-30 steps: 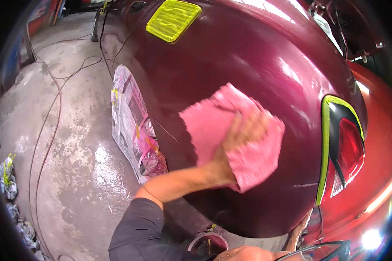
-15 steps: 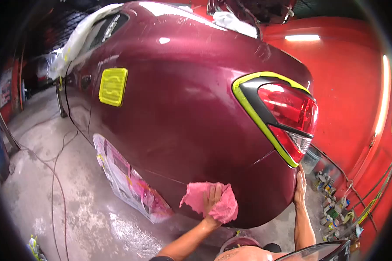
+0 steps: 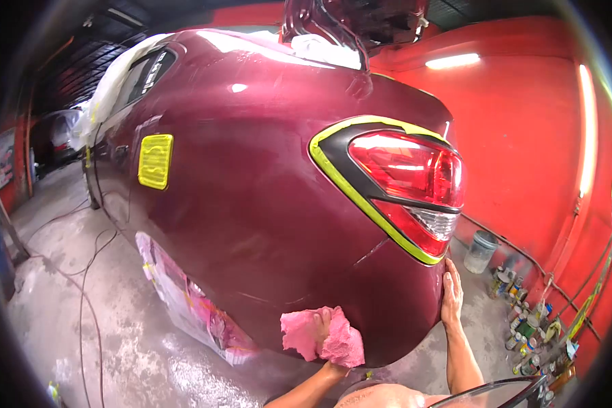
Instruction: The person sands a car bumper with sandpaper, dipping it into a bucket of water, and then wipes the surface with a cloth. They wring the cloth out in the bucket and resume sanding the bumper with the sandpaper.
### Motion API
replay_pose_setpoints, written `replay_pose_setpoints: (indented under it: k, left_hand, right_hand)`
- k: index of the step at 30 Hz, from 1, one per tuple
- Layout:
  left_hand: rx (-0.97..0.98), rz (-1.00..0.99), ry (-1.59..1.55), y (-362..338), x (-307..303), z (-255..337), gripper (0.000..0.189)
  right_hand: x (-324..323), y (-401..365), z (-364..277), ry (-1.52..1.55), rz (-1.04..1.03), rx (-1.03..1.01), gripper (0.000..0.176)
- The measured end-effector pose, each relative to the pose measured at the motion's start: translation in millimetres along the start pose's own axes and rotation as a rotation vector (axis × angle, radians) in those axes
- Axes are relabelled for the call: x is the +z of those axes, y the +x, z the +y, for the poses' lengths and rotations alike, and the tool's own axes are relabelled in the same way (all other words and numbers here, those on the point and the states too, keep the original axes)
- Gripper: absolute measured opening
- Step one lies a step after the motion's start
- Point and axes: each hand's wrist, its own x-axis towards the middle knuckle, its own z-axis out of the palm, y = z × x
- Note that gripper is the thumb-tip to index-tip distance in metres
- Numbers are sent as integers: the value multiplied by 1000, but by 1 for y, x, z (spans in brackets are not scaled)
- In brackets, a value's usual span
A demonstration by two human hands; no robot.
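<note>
A crumpled pink cloth [image 3: 343, 341] is in my left hand [image 3: 323, 325] at the lower part of the maroon car body [image 3: 251, 204]. Folds of the cloth hide much of that hand. My right hand [image 3: 451, 294] lies with fingers stretched out along the rear corner of the bumper, just below the tail light [image 3: 408, 170]. Yellow-green tape [image 3: 347, 194] edges the light. Further forward, yellow tape covers the fuel door [image 3: 156, 162]. Masking film with pink overspray wraps the wheel [image 3: 187, 299].
Several paint cans [image 3: 523, 333] and a grey bucket [image 3: 481, 251] stand on the floor by the red wall [image 3: 517, 136]. A dark hose [image 3: 85, 306] runs over the wet concrete floor at left. The raised trunk lid [image 3: 353, 24] is overhead.
My view has shifted, so the car appears lower and further left. The cloth is now folded over more of my left hand. My right hand stays on the bumper's corner.
</note>
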Motion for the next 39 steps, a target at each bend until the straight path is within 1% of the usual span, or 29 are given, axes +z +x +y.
replay_pose_setpoints:
  k: [1, 3, 6, 7, 9, 10, 11, 12, 13, 14, 15, 16, 18, 20, 21, 22, 24, 25, 27, 28, 30, 31, 33, 34, 35, 36, 37, 38, 39]
  left_hand:
    - [4, -19, -4, -2, 6, 1, 47]
    - [19, -86, -35, -14, 18, 3, 46]
    - [43, -218, -130, -26, 14, 4, 44]
    - [62, -226, -170, -24, 3, 6, 44]
    - [143, -157, -238, -15, -23, 17, 43]
    - [261, 38, -285, -11, -31, 25, 34]
    - [293, -49, -180, -7, -48, 35, 35]
    - [342, -130, -71, -1, -64, 46, 35]
    - [295, -198, -192, 1, -74, 61, 30]
    - [244, -262, -307, 2, -78, 73, 25]
    - [230, -332, -317, 3, -79, 76, 25]
    - [249, -400, -401, 6, -79, 74, 19]
    - [262, -486, -490, -13, -64, 88, 14]
    - [-14, -458, -342, -49, -38, 120, 11]
    - [-10, -471, -336, -59, -24, 133, 11]
    - [131, -491, -341, -68, -7, 147, 13]
    - [410, -531, -364, -86, 21, 168, 18]
    - [414, -545, -367, -108, 36, 167, 18]
    - [337, -1001, -293, -171, 61, 160, 23]
    - [344, -996, -285, -180, 63, 168, 23]
    - [328, -1434, -97, -190, 57, 182, 25]
    - [333, -1434, -84, -195, 47, 177, 25]
    - [954, -836, -183, -198, 25, 156, 25]
    - [961, -841, -182, -189, 23, 153, 25]
    - [825, -1321, 58, -174, 23, 153, 25]
    - [634, -1774, 323, -161, 27, 150, 26]
    - [637, -1774, 334, -156, 37, 140, 26]
    - [472, -1804, 330, -155, 49, 125, 26]
    - [302, -1826, 329, -161, 57, 111, 26]
  right_hand:
    - [4, 2, 0, 15, -24, 6, 51]
    - [2, 1, 2, 17, 2, -65, 50]
    - [4, 2, 0, 14, 13, -31, 48]
    - [5, 2, 0, 8, 29, -52, 48]
    - [6, 2, 11, -2, 24, -104, 49]
    - [7, 3, 16, 15, 44, -242, 46]
    - [8, 2, 21, -31, 67, -303, 41]
    - [8, -3, 16, 60, 84, -265, 39]
    - [-1, -11, 14, -145, 57, -447, 45]
    - [4, -17, 22, 22, 52, -341, 50]
    - [5, -24, 36, 34, 72, -434, 53]
    - [-2, -40, 39, -51, 79, -499, 57]
    - [-14, -67, 76, -205, -46, -493, 64]
    - [-23, -102, 107, -13, -75, -559, 75]
    - [-27, -118, 122, 125, -192, -458, 77]
    - [-40, -133, 135, 129, -185, -438, 77]
    - [-74, -157, 137, 48, -696, 118, 42]
    - [-69, -176, 163, 97, -692, 68, 42]
    - [-61, -208, 197, 92, -864, 11, 44]
    - [-61, -216, 199, -4, -1025, -38, 44]
    - [-58, -236, 195, 31, -1287, 96, 41]
    - [-48, -254, 203, 62, -1305, -8, 41]
    - [-21, -290, 222, -58, -1412, -50, 42]
    - [-10, -309, 225, -53, -1407, -46, 42]
    - [0, -326, 227, -97, -1431, 61, 46]
    - [5, -337, 225, -142, -1452, 165, 52]
    - [2, -352, 223, -132, -1413, 107, 67]
    - [3, -366, 224, -132, -1418, 55, 78]
    - [8, -386, 220, -184, -1420, 93, 77]
